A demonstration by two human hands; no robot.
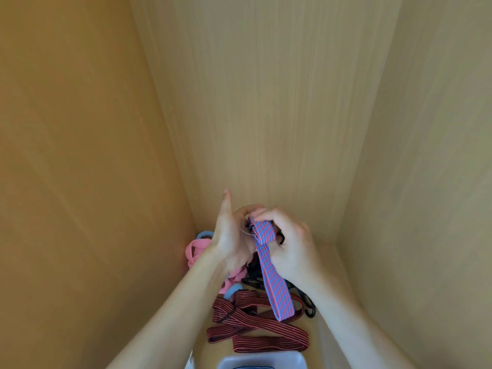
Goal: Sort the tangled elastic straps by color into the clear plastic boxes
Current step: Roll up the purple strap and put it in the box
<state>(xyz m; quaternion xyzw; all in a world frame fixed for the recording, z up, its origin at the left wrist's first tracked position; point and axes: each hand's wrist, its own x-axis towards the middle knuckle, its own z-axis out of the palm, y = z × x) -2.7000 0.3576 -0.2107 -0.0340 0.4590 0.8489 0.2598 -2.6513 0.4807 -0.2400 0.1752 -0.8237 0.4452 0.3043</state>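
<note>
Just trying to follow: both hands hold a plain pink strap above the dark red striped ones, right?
Not quite. The head view shows the left hand and right hand holding a blue-and-red striped strap, not a plain pink one. It does hang above the dark red striped straps.

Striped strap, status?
Left hand and right hand grip blue-red striped strap. Dark red straps, pink strap lie beneath. Clear plastic box at bottom edge.
</note>
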